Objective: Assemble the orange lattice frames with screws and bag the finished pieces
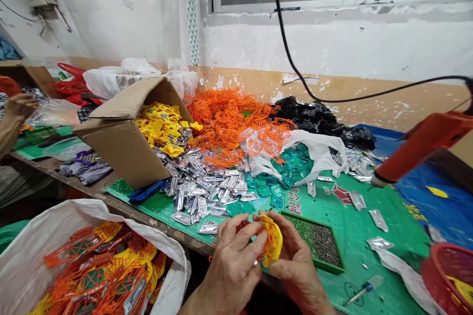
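Both my hands meet low in the middle of the view. My left hand [232,268] and my right hand [295,266] grip a curved yellow plastic piece [273,241] joined to orange plastic lattice [251,236], which my fingers partly hide. Just beyond my right hand lies a green tray of small dark metal parts [314,241]. A white sack [88,211] at lower left holds several orange and yellow lattice pieces. Loose silver foil sachets [199,192] are heaped on the green work mat [354,241] beyond my left hand.
Behind are a cardboard box of yellow parts [125,133], an orange lattice pile [232,123], and black pieces [318,123]. An orange-red hot tool [421,147] hangs at right on a black cable. A red basket [447,275] sits lower right. A co-worker's hand [18,106] shows far left.
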Motion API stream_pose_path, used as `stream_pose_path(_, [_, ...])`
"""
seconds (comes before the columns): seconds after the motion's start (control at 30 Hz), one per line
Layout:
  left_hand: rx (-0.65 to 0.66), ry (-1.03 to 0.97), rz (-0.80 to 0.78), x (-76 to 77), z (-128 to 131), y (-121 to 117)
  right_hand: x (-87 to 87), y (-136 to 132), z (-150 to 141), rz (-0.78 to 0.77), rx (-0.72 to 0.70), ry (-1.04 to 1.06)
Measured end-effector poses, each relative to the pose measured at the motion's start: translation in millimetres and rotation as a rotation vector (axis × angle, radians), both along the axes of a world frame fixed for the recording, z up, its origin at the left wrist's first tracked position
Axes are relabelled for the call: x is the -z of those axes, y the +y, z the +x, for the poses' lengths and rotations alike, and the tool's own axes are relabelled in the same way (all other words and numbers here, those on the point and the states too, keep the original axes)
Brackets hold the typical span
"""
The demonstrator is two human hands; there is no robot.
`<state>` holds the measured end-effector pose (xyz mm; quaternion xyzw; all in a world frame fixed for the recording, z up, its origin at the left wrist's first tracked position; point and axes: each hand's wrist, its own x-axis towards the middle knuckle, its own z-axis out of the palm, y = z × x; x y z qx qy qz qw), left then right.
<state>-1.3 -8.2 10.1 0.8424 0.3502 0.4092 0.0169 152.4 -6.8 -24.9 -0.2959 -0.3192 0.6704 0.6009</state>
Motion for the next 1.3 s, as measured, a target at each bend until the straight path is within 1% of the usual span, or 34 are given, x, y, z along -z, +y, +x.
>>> stream_pose_path(0.23, [-0.049, 0.034, 0.034, -1.1, 2, -1, -0.4, 0, -1, 0.002, -0.034, -0.028])
stream_pose_path(0.37, [-0.048, 0.056, 0.050, -1.3, 2, -2, -2.0, 0, -1, 0.005, -0.024, -0.041])
stream_pose_path(0.57, [-0.016, 0.114, -0.012, 2.6, -2, -2, -1.7, -3, 0, 0.030, 0.014, -0.069])
stream_pose_path(0.63, [0.010, 0.087, -0.039, 3.2, -1, -3, -0.1, -4, 0, 0.033, 0.020, -0.088])
stream_pose_path(0.7, [0.055, 0.022, -0.087, 2.0, 1, -3, -0.4, -7, -1, 0.030, 0.051, -0.153])
stream_pose_path(0.77, [0.103, -0.079, -0.198, -1.2, 2, -3, -4.5, -8, -5, 0.026, 0.141, -0.292])
stream_pose_path(0.8, [0.131, -0.139, -0.289, -3.3, 2, -3, -8.2, -8, -7, 0.028, 0.192, -0.384])
stream_pose_path(0.87, [0.154, -0.286, -0.538, -7.7, 1, -3, -17.9, -7, -12, 0.045, 0.247, -0.572])
stream_pose_path(0.9, [0.146, -0.378, -0.683, -9.5, 0, -2, -23.3, -6, -14, 0.056, 0.233, -0.646])
stream_pose_path(0.97, [0.137, -0.614, -0.979, -11.3, -5, -1, -32.9, -1, -15, 0.065, 0.117, -0.736])
stream_pose_path(1.03, [0.166, -0.893, -1.233, -10.9, -9, 1, -38.3, 5, -13, 0.059, -0.032, -0.732])
stream_pose_path(1.1, [0.219, -1.128, -1.407, -9.7, -11, 2, -38.9, 10, -10, 0.040, -0.131, -0.644])
stream_pose_path(1.17, [0.225, -1.262, -1.490, -8.5, -11, 3, -36.6, 13, -8, 0.008, -0.151, -0.520])
stream_pose_path(1.23, [0.207, -1.316, -1.529, -7.5, -9, 4, -34.2, 13, -8, -0.051, -0.136, -0.431])
stream_pose_path(1.3, [0.170, -1.336, -1.557, -6.1, -7, 5, -32.9, 12, -8, -0.107, -0.122, -0.386])
